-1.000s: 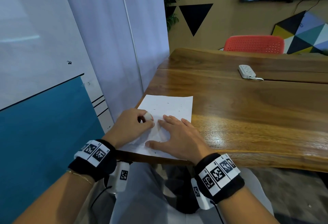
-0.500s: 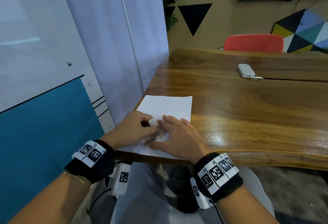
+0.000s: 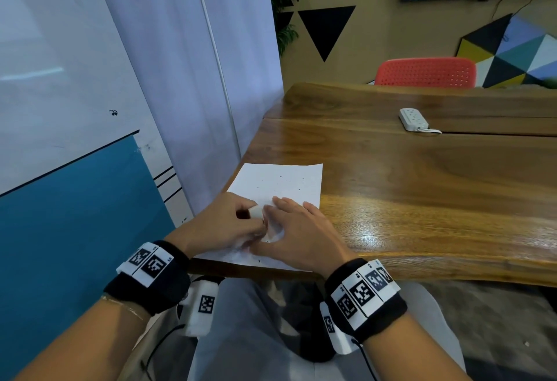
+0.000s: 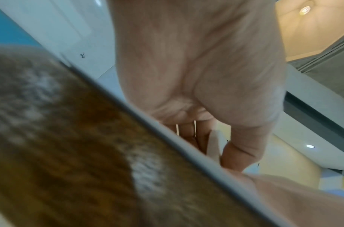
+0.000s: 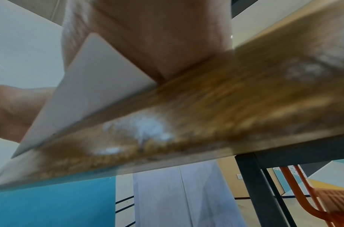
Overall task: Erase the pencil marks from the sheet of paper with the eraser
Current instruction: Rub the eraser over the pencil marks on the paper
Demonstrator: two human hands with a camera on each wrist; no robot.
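Note:
A white sheet of paper [image 3: 280,181] with a few short pencil marks lies at the near left corner of the wooden table [image 3: 422,187]. My left hand [image 3: 223,224] pinches a small white eraser [image 3: 256,211] and holds it down on the sheet's near half. In the left wrist view the eraser [image 4: 213,145] shows between thumb and fingers. My right hand [image 3: 298,233] lies flat on the paper just right of the eraser, fingers spread. The right wrist view shows the sheet's corner [image 5: 93,92] under that palm.
A white power strip [image 3: 413,119] lies far back on the table. A red chair [image 3: 425,72] stands behind the table, and a white and blue wall panel [image 3: 75,169] runs close along my left side. The table's near edge [image 3: 422,269] is by my wrists.
My left hand has slid the eraser a little to the right and nearer, toward the right hand. The right hand has stayed flat on the paper.

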